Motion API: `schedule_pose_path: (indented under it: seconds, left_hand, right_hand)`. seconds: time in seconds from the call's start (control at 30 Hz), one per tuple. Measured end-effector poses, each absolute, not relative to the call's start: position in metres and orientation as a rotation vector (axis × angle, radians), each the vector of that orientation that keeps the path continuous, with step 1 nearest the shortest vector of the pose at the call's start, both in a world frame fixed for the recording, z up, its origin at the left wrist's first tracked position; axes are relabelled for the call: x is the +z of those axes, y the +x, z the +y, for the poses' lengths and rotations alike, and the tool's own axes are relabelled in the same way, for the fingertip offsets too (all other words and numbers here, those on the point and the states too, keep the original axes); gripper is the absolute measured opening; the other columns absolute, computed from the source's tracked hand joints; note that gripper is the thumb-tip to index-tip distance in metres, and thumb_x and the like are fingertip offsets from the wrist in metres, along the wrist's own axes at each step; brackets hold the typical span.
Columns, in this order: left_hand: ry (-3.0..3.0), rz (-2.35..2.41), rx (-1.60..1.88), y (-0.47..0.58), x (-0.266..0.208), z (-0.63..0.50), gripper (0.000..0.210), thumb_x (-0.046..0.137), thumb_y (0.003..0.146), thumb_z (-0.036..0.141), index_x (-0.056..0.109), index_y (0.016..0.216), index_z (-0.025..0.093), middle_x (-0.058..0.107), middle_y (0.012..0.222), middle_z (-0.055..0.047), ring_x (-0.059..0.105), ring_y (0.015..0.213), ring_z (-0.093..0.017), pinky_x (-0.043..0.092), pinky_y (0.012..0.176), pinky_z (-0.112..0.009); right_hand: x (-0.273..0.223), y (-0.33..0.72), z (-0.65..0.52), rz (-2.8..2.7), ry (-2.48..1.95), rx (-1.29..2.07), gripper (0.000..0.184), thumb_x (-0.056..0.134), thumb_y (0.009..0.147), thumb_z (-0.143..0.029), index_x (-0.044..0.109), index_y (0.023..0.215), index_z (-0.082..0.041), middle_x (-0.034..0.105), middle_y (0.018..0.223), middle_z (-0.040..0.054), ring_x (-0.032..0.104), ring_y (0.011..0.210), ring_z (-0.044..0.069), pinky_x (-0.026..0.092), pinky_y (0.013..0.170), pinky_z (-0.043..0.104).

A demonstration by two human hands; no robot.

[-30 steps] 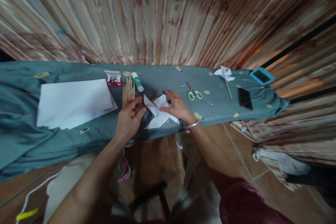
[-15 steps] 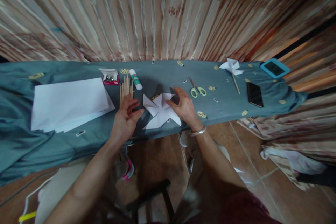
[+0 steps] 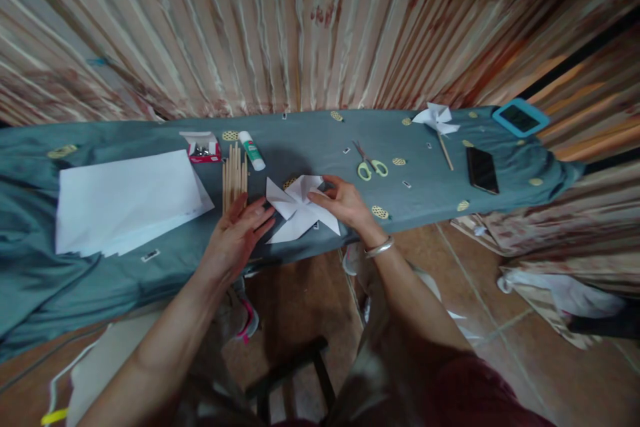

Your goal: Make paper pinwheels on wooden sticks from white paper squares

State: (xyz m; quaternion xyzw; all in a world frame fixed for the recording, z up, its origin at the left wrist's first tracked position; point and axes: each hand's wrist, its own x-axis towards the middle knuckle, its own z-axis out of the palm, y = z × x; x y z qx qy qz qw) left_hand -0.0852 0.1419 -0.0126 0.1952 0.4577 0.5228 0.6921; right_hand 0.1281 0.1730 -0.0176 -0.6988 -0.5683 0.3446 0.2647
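A white paper pinwheel (image 3: 299, 210) without a stick lies near the front edge of the cloth-covered table. My right hand (image 3: 347, 205) grips its upper right blade, thumb and fingers closed around the paper. To its left, my left hand (image 3: 235, 233) is open, palm down, with fingers stretched toward the left blades. Whether those fingertips touch the paper I cannot tell. Just beyond my left hand lies a bundle of wooden sticks (image 3: 234, 173), its near ends partly covered by the fingers. A glue stick (image 3: 252, 151) rests beside the sticks.
Left are a stack of white paper (image 3: 125, 200) and a small red box (image 3: 203, 150) of metal bits. To the right lie green-handled scissors (image 3: 370, 163), a finished pinwheel (image 3: 437, 119) on a stick, a phone (image 3: 483, 170) and a blue-framed device (image 3: 521, 117). A curtain (image 3: 310, 33) hangs behind.
My right thumb and fingers have drawn closer together on the blade. My left hand has turned flatter and moved slightly off the sticks. The whole view has shifted a little.
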Motion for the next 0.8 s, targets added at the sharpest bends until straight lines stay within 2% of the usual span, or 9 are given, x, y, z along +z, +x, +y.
schedule_pose_path:
  seconds: [0.2, 0.37, 0.47, 0.6, 0.7, 0.8]
  left_hand:
    - [0.419, 0.999, 1.180, -0.083, -0.013, 0.143, 0.042, 0.071, 0.067, 0.007, 0.057, 0.106, 0.017, 0.071, 0.103, -0.008, 0.068, 0.099, -0.021, 0.045, 0.100, -0.040]
    - [0.501, 0.955, 1.175, -0.081, -0.015, 0.146, 0.030, 0.074, 0.068, 0.019, 0.066, 0.096, 0.014, 0.072, 0.097, -0.007, 0.066, 0.100, -0.019, 0.045, 0.099, -0.034]
    - [0.676, 0.895, 1.140, -0.077, -0.017, 0.149, 0.028, 0.078, 0.065, 0.033, 0.070, 0.085, 0.014, 0.073, 0.095, -0.008, 0.065, 0.103, -0.022, 0.046, 0.098, -0.033]
    - [0.777, 0.936, 1.041, -0.072, -0.019, 0.155, 0.037, 0.084, 0.053, 0.040, 0.071, 0.078, 0.015, 0.075, 0.086, -0.009, 0.068, 0.094, -0.027, 0.050, 0.093, -0.041]
    - [0.843, 1.055, 0.998, -0.070, -0.021, 0.159, 0.047, 0.089, 0.044, 0.035, 0.072, 0.083, 0.014, 0.076, 0.087, -0.009, 0.069, 0.090, -0.028, 0.051, 0.091, -0.043]
    - [0.898, 1.145, 1.088, -0.066, -0.020, 0.159, 0.052, 0.089, 0.041, 0.031, 0.072, 0.087, 0.013, 0.076, 0.090, -0.009, 0.069, 0.089, -0.028, 0.054, 0.088, -0.042]
  right_hand:
    - [-0.021, 0.119, 0.171, -1.447, -1.866, 0.885, 0.070, 0.073, 0.069, -0.033, 0.051, 0.133, -0.014, 0.073, 0.094, 0.0090, 0.068, 0.086, 0.025, 0.052, 0.077, 0.037]
    - [-0.028, 0.122, 0.172, -1.199, -1.605, 1.133, 0.075, 0.074, 0.064, -0.026, 0.047, 0.133, -0.019, 0.071, 0.079, 0.0014, 0.065, 0.063, 0.018, 0.054, 0.060, 0.032]
    - [-0.028, 0.121, 0.171, -1.050, -1.421, 1.267, 0.079, 0.076, 0.063, -0.025, 0.042, 0.134, -0.020, 0.071, 0.081, 0.0014, 0.065, 0.059, 0.018, 0.053, 0.055, 0.031]
    - [-0.029, 0.117, 0.169, -1.024, -1.276, 1.268, 0.088, 0.079, 0.062, -0.028, 0.035, 0.138, -0.023, 0.072, 0.087, 0.0024, 0.069, 0.068, 0.021, 0.058, 0.063, 0.036]
    - [-0.033, 0.115, 0.167, -1.063, -1.245, 1.221, 0.090, 0.081, 0.062, -0.032, 0.034, 0.139, -0.025, 0.072, 0.090, 0.0025, 0.070, 0.072, 0.022, 0.060, 0.069, 0.040]
    - [-0.035, 0.112, 0.164, -1.118, -1.223, 1.171, 0.089, 0.081, 0.064, -0.035, 0.035, 0.139, -0.025, 0.072, 0.091, 0.0029, 0.070, 0.076, 0.023, 0.060, 0.075, 0.044]
